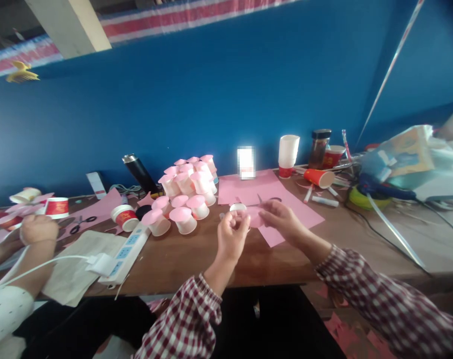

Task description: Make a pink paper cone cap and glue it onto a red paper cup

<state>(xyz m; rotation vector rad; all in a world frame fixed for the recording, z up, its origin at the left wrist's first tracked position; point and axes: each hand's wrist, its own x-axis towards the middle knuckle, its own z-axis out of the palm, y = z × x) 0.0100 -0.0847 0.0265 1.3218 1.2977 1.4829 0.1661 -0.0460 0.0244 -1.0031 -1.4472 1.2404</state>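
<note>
A pink paper piece [254, 217] sits between both hands above the table [196, 259] edge — the left hand [231, 234] and right hand [280, 215] pinch it closed-fingered, a small cup [237, 207] just behind, pink-topped cups [185, 192] further left.
</note>
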